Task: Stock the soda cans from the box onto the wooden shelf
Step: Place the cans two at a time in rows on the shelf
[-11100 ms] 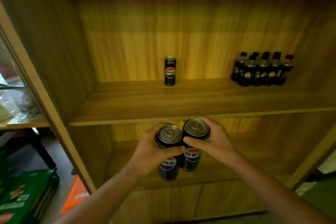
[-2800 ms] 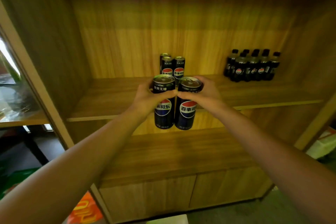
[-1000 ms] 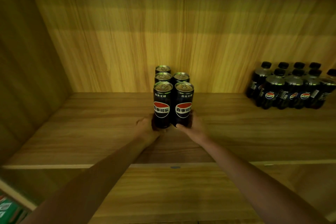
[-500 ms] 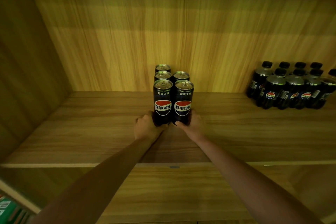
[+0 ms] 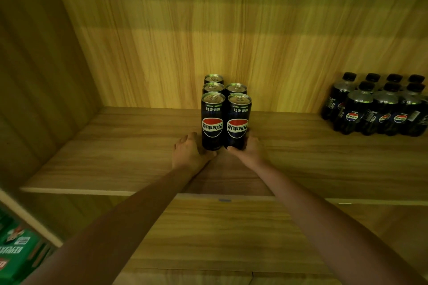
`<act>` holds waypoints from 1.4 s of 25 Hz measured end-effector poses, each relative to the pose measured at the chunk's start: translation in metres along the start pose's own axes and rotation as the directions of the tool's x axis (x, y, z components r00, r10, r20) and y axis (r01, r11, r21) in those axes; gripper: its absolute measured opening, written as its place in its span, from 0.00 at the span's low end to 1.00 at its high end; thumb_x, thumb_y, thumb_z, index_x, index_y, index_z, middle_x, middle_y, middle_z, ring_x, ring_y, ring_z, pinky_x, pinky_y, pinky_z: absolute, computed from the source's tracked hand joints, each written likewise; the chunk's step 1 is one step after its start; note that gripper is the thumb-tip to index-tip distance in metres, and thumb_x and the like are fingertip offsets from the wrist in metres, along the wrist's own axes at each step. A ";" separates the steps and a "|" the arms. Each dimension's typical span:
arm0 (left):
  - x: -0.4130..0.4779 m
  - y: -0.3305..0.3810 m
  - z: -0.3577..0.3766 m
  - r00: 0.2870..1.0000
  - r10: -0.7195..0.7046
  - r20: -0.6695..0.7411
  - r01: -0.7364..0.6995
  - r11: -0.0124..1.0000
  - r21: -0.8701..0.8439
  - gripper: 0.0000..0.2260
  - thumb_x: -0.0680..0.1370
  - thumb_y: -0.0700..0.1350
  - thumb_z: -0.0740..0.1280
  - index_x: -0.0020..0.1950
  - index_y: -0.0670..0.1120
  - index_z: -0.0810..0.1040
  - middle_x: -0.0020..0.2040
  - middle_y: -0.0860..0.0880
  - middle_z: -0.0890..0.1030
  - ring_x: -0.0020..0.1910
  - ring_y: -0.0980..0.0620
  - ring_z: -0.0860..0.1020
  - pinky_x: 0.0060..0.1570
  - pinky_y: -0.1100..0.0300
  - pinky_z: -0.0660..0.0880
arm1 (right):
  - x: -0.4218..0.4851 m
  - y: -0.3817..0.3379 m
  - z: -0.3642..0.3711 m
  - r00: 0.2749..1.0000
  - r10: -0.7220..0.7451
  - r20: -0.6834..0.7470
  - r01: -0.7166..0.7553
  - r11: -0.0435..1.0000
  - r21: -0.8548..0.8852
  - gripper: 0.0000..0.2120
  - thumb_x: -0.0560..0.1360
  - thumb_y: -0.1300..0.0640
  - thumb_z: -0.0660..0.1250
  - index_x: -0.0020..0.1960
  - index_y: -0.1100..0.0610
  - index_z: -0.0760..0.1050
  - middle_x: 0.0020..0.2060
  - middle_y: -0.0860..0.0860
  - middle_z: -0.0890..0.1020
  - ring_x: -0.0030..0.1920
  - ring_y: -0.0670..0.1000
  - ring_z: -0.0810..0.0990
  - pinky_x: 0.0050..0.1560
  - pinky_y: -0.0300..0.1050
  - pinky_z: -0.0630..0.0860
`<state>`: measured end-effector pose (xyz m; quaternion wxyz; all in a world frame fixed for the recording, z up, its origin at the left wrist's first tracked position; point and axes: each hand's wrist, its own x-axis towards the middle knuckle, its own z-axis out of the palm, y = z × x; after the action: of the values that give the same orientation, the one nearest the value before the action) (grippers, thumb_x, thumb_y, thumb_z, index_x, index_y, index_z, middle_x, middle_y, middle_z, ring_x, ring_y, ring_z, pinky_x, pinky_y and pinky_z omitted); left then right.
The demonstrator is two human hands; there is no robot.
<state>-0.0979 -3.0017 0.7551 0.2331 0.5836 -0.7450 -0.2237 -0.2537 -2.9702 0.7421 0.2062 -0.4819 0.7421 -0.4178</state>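
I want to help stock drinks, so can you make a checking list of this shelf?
Surface: wooden shelf, cans upright on it.
Job's things: five soda cans clustered; front left can and front right can side by side.
Clutter: dark bottles at the right.
Grippers: left hand grips front left can's base; right hand grips front right can's base.
Cables: nothing seen.
Surroundings: green box, lower left, below the shelf.

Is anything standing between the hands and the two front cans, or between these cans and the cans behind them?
Nothing visible. The left hand grips the front left can at its base, the right hand the front right can. Both cans stand on the wooden shelf directly before the rear cans; the bottles stand far right.
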 end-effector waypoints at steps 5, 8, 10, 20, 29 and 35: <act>-0.029 -0.011 -0.026 0.998 0.038 -0.049 -0.036 0.998 0.047 0.34 0.68 0.55 0.72 0.69 0.43 0.64 0.68 0.41 0.70 0.66 0.42 0.68 0.65 0.52 0.66 | -0.024 -0.002 -0.013 0.992 0.001 -0.129 -0.009 0.998 -0.063 0.41 0.66 0.53 0.74 0.71 0.58 0.55 0.70 0.58 0.65 0.70 0.60 0.64 0.68 0.59 0.65; -0.044 -0.024 -0.040 0.998 0.055 0.023 -0.055 0.998 0.028 0.36 0.68 0.54 0.72 0.71 0.45 0.61 0.70 0.42 0.66 0.66 0.42 0.69 0.62 0.51 0.70 | -0.051 -0.011 -0.025 0.995 -0.045 -0.092 0.040 0.998 -0.057 0.37 0.67 0.51 0.72 0.70 0.57 0.58 0.69 0.57 0.67 0.68 0.58 0.67 0.66 0.55 0.66; -0.053 -0.030 -0.050 0.993 0.104 0.047 -0.107 0.993 0.045 0.36 0.69 0.54 0.71 0.71 0.45 0.60 0.71 0.43 0.65 0.66 0.42 0.69 0.60 0.51 0.70 | -0.069 -0.019 -0.031 0.995 -0.090 0.040 0.093 0.992 -0.089 0.34 0.69 0.52 0.71 0.69 0.57 0.60 0.67 0.56 0.70 0.66 0.55 0.69 0.63 0.46 0.66; -0.147 -0.088 -0.062 0.941 0.332 0.071 -0.337 0.939 0.066 0.34 0.72 0.54 0.68 0.72 0.44 0.59 0.71 0.44 0.65 0.68 0.42 0.66 0.65 0.52 0.66 | -0.199 -0.024 0.006 0.933 -0.225 0.281 0.323 0.867 -0.379 0.33 0.72 0.47 0.66 0.71 0.56 0.57 0.69 0.55 0.67 0.68 0.55 0.66 0.66 0.48 0.64; -0.195 -0.207 0.020 0.946 0.294 0.136 -0.322 0.900 0.295 0.42 0.66 0.67 0.55 0.72 0.40 0.60 0.70 0.39 0.68 0.66 0.38 0.68 0.66 0.46 0.63 | -0.245 0.078 0.119 0.881 -0.262 0.394 0.451 0.717 -0.532 0.39 0.71 0.42 0.65 0.72 0.60 0.54 0.72 0.57 0.62 0.72 0.56 0.62 0.73 0.49 0.54; -0.225 -0.316 0.154 0.931 0.305 0.203 -0.360 0.863 0.355 0.39 0.70 0.62 0.62 0.73 0.41 0.58 0.72 0.39 0.65 0.69 0.39 0.65 0.69 0.46 0.59 | -0.278 0.229 0.224 0.832 -0.249 0.496 0.515 0.679 -0.524 0.39 0.72 0.42 0.63 0.73 0.61 0.52 0.73 0.58 0.60 0.73 0.57 0.59 0.74 0.50 0.52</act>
<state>0.0979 -2.8420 0.4222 0.0961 0.4634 -0.8782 -0.0690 -0.0938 -2.7750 0.4014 0.0773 -0.7414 0.6627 -0.0716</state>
